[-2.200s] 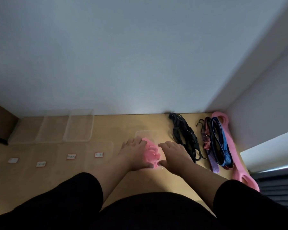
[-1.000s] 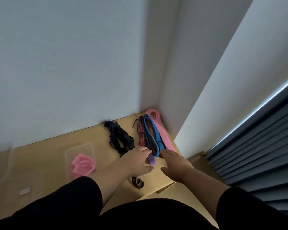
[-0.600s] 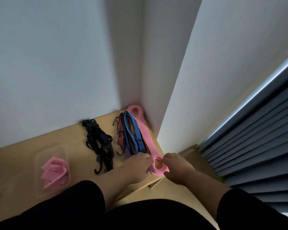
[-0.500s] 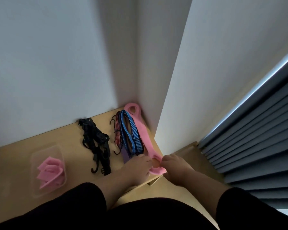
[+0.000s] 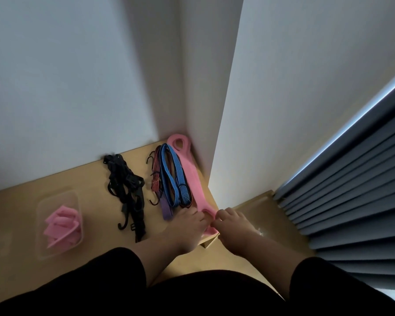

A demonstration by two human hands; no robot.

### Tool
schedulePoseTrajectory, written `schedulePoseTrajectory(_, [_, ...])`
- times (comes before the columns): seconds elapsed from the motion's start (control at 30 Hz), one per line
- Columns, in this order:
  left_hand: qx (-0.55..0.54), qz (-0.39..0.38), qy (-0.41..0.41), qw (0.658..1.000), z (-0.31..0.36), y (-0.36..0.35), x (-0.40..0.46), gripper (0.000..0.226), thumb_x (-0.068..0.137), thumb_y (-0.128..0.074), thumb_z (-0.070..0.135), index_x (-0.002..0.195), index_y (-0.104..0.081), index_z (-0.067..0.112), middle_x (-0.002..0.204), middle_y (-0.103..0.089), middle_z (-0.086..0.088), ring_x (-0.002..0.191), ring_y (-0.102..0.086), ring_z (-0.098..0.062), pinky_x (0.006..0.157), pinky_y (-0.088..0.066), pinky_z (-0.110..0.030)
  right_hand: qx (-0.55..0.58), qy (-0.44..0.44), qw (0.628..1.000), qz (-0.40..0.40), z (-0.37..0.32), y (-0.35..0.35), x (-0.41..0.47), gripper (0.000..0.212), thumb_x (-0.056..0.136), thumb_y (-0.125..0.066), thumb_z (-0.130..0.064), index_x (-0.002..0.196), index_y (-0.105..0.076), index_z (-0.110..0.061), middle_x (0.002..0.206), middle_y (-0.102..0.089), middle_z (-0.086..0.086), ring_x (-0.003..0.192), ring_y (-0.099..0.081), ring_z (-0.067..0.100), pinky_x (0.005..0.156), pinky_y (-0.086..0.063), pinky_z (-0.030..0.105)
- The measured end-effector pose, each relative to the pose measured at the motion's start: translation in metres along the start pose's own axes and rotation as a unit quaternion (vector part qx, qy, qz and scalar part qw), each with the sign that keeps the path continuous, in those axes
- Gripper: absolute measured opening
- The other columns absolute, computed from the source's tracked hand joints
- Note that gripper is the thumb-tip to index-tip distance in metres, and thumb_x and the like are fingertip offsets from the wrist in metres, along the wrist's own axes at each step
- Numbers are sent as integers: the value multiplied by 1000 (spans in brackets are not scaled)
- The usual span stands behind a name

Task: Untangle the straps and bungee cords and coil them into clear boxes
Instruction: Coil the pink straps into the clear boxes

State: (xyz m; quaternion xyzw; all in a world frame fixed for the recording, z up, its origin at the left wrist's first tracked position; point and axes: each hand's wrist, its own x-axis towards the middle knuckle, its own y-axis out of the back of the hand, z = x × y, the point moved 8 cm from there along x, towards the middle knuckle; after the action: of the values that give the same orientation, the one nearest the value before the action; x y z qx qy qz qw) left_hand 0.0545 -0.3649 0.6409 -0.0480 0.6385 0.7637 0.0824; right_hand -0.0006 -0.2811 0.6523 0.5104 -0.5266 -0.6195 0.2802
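In a white-walled corner beside grey pleated blinds point(image 5: 351, 201), a wooden desk point(image 5: 96, 179) holds tangled black straps point(image 5: 126, 185) and striped blue bungee cords point(image 5: 173, 176). Both the left hand point(image 5: 187, 226) and right hand point(image 5: 233, 226) pinch the flat pink band's point(image 5: 196, 185) near loop at centre frame. A clear box point(image 5: 57, 222), lower left, contains a folded pink band point(image 5: 62, 226).

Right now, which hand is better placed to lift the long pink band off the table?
Probably the right hand: its fingertips meet the pink band at its near looped end by the table corner. The left hand touches that end too, but also lies across the purple strap.
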Motion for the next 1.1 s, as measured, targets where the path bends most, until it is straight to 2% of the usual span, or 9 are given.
schedulePoseTrajectory(0.17, [-32,1,2,999,-3,4,-4,14,97,-54,32,107,-45,26,104,-56,4,93,-42,-14,91,-42,-38,-5,15,1000,14,-6,7,4,38,95,-61,-20,133,-55,-23,134,-54,5,120,-46,25,108,-40,42])
schedulePoseTrajectory(0.37, [-59,-30,26,998,-12,5,-9,11,97,-51,37,101,-46,28,98,-47,8,93,-41,-13,91,-37,-36,2,56,998,35,-18,18,9,37,95,-63,-31,130,-56,-26,131,-57,-1,122,-49,21,112,-37,42])
schedulePoseTrajectory(0.43, [-72,-26,48,996,-20,6,-10,12,100,-46,34,103,-53,24,102,-52,6,96,-42,-13,91,-36,-32,23,53,996,60,-15,31,11,30,95,-62,-29,125,-61,-27,128,-61,-5,121,-52,18,113,-38,40])
schedulePoseTrajectory(0.63, [-178,145,139,963,-54,57,-22,23,104,-39,32,114,-58,24,112,-53,11,106,-42,-3,96,-33,-22,149,-7,982,114,-1,75,27,33,100,-57,-39,132,-57,-31,131,-64,-10,119,-58,15,107,-43,32])
schedulePoseTrajectory(0.73, [-217,224,156,937,-70,96,-35,21,103,-45,21,114,-62,13,110,-53,6,101,-43,-5,91,-36,-21,203,-38,966,159,0,100,38,30,103,-53,-34,131,-60,-27,128,-66,-6,116,-60,18,100,-44,29])
schedulePoseTrajectory(0.83, [-277,275,187,901,-90,125,-51,17,102,-52,20,112,-62,10,106,-55,3,92,-52,-11,83,-46,-29,225,-22,948,225,-14,142,47,23,102,-57,-25,121,-69,-18,114,-70,2,103,-63,24,86,-43,26])
schedulePoseTrajectory(0.9, [-349,276,212,870,-101,129,-54,18,100,-57,28,115,-61,18,111,-61,8,97,-58,-5,86,-49,-28,247,-13,928,277,-19,169,50,19,99,-62,-17,115,-72,-12,107,-71,6,96,-64,27,81,-43,26])
schedulePoseTrajectory(0.97, [-431,260,218,836,-108,124,-52,26,96,-63,31,121,-60,28,121,-65,15,115,-58,0,99,-47,-28,262,-5,917,302,-23,191,52,19,99,-62,-15,115,-72,-10,107,-70,7,96,-63,26,80,-43,27])
schedulePoseTrajectory(1.1, [-524,268,206,782,-118,137,-58,38,90,-72,25,117,-61,49,128,-65,20,127,-55,-3,110,-46,-39,286,44,896,337,-52,239,58,17,101,-60,-17,111,-72,-14,96,-61,-10,86,-50,4,75,-44,17])
